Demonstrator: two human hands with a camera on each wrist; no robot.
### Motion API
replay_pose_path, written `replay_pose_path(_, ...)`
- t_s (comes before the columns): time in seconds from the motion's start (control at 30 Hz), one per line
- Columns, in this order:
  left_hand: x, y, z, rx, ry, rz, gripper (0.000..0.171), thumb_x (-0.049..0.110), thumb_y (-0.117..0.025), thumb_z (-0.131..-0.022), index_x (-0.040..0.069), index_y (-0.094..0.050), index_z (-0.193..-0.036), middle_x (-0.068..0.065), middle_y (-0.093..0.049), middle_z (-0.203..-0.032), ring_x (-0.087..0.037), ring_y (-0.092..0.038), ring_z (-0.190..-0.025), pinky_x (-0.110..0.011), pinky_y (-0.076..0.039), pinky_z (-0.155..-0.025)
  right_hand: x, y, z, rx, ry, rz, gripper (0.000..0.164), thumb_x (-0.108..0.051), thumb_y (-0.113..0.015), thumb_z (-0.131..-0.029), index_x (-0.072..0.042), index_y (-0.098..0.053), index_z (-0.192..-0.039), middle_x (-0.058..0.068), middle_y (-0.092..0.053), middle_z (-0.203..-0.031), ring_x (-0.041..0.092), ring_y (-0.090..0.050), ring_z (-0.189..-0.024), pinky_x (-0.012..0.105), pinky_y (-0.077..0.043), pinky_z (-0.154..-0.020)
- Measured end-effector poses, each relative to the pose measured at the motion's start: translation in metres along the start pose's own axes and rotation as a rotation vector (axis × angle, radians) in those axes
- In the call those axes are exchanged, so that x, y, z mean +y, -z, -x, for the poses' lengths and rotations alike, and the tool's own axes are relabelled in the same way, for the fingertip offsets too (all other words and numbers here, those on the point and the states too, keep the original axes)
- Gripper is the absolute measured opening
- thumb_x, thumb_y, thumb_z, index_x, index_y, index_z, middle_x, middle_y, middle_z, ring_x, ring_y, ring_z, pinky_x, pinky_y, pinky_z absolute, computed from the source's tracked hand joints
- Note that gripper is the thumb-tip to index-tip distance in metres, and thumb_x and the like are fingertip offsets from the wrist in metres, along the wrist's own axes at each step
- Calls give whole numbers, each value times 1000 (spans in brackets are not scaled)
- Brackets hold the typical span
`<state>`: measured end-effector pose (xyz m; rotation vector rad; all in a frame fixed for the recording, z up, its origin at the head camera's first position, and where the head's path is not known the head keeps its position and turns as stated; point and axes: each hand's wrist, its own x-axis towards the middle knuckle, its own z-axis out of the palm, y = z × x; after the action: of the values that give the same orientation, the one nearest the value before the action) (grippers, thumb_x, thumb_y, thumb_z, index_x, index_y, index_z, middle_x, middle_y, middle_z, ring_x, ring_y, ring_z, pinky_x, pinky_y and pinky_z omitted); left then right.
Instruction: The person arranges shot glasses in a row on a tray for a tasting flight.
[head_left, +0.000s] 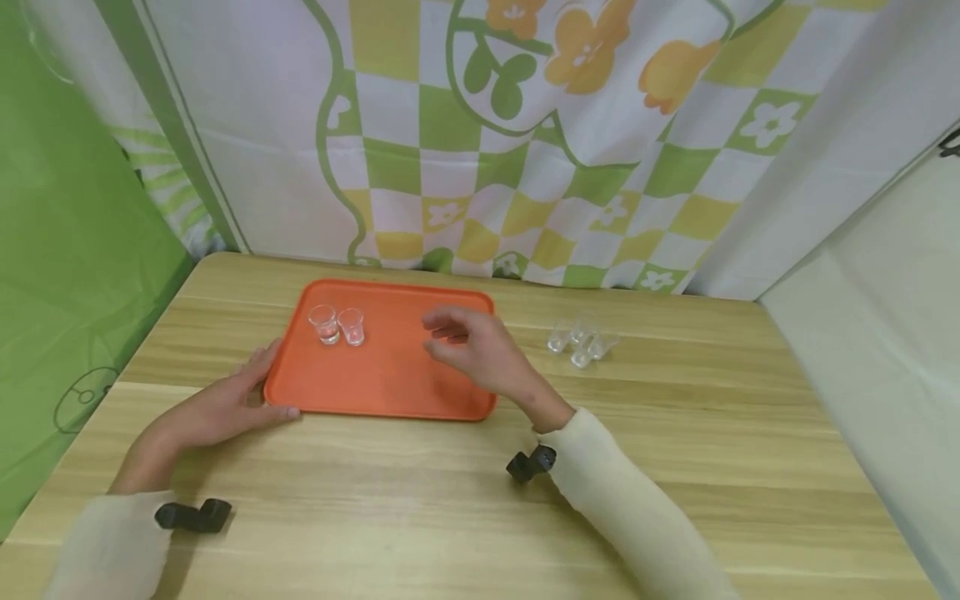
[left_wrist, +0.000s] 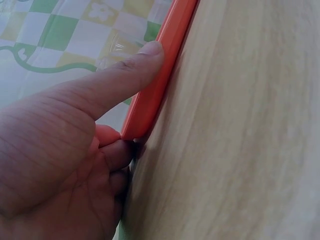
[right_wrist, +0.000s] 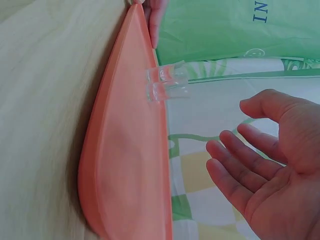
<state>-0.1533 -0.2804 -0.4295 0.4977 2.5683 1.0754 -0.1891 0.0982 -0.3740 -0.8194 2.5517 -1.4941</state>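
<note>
An orange rectangular tray (head_left: 382, 375) lies on the wooden table. My left hand (head_left: 217, 407) holds its near left corner, the thumb (left_wrist: 145, 60) along the front rim and the fingers by the left side. Two small clear shot glasses, one (head_left: 324, 323) beside the other (head_left: 352, 326), stand upright on the tray's left part. Over the tray's right part hovers my right hand (head_left: 480, 346), its fingers loosely bent and nothing between them, as the right wrist view also shows. Several more clear shot glasses (head_left: 581, 340) are grouped on the table right of the tray.
Behind the table (head_left: 675, 467) hangs a checkered curtain (head_left: 517, 167) with flowers, close to its back edge. Green fabric (head_left: 67, 250) hangs at the left, a pale wall sheet (head_left: 885, 333) at the right. Each wrist wears a black camera mount (head_left: 193, 516).
</note>
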Motion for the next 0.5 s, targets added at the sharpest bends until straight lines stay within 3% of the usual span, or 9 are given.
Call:
replay_pose_path(0.27,2,0,0,0,7,2,108,43,-75,-94,15,-1,-167,-30,-4,-167,-52,-3,-151,-80,-17,-107,5,18,19,92,99,14,28,-7,-73,-97,-2,-69,-124,7,-71,-119,27,-69,-109,40,-56,-94)
replay_pose_path(0.5,2,0,0,0,11,6,108,44,-75,-94,14,-1,-167,-30,-4,-167,-52,-2,-152,-80,-16,-108,13,35,37,180,123,31,33,-3,-76,-93,-2,-69,-125,12,-71,-118,35,-68,-110,46,-55,-95)
